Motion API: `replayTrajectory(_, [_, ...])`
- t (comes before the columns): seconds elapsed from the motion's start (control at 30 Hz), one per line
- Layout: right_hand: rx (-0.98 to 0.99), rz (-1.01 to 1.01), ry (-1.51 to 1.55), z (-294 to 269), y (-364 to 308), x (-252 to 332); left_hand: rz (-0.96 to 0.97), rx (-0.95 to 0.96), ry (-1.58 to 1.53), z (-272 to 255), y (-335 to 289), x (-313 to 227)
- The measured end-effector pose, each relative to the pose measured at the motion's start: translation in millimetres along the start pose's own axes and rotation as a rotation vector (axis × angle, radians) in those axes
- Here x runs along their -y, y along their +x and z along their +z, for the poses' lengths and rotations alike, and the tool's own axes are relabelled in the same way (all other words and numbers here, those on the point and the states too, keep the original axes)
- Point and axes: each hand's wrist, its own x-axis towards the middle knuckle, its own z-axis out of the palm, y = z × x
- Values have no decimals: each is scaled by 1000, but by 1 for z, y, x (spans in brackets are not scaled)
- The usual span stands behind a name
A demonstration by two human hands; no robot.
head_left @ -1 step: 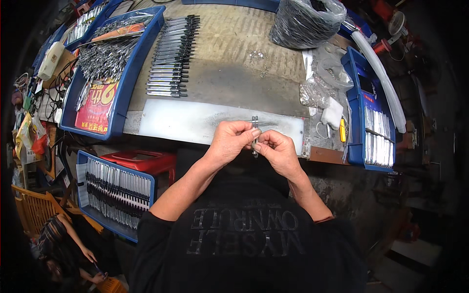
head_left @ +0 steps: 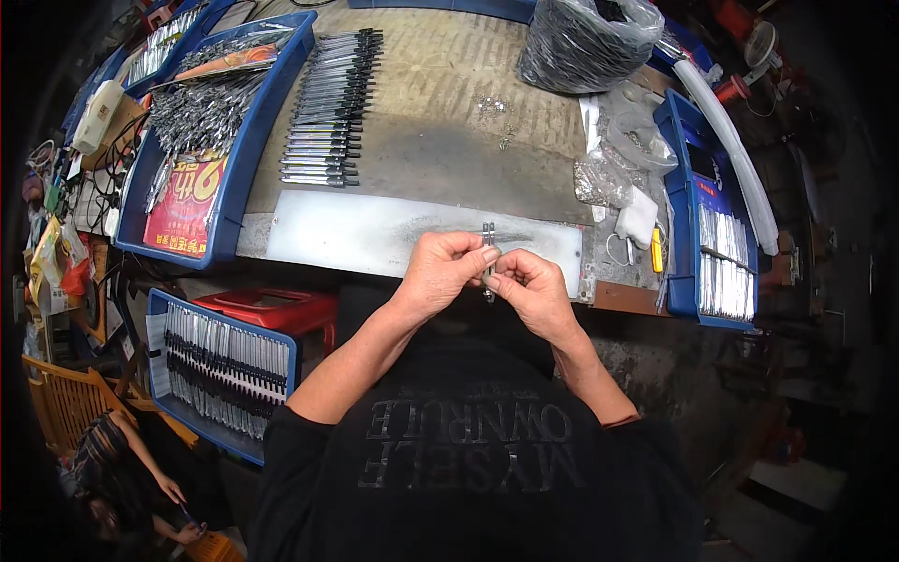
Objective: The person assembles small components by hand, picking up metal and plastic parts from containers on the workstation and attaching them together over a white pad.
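Top: black shirt, sleeves pushed up above the elbows
Print: pale grey block lettering across the chest
Forearms: bare
Left hand [head_left: 438,272]: ungloved
Right hand [head_left: 532,290]: ungloved

Light falls from above onto the worktop [head_left: 449,103], brightest on the pale metal sheet [head_left: 375,234], which shows a soft sheen. The plastic bag [head_left: 581,42] carries small glints. The centre is sharp; the hands cast little shadow. Toward the rim the picture darkens to black corners, and straight edges bow strongly. Below the worktop the floor is dim and murky, detail lost.
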Motion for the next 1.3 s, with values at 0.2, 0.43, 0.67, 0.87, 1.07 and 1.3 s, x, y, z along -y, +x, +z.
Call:
replayTrajectory(0.2, [14, -25, -25, 1, 1, 2, 10, -4, 22, -3, 0, -1])
replayTrajectory(0.43, [47, -230, -337, -28, 9, 27, 89, 92, 329, -6, -7, -10])
replayTrajectory(0.67, [320, -388, -402, -32, 16, 27, 108, 326, 651, -5, -13, -17])
replayTrajectory(0.87, [120, -328, -363, -27, 12, 29, 130, 287, 602, 0, -10, -18])
replayTrajectory(1.07, [-167, -204, -240, -11, 15, 17, 417, -69, 815, 17, -8, -7])
replayTrajectory(1.3, [-321, -144, 13, 4, 18, 6, 718, -170, 1252, 13, -3, -3])
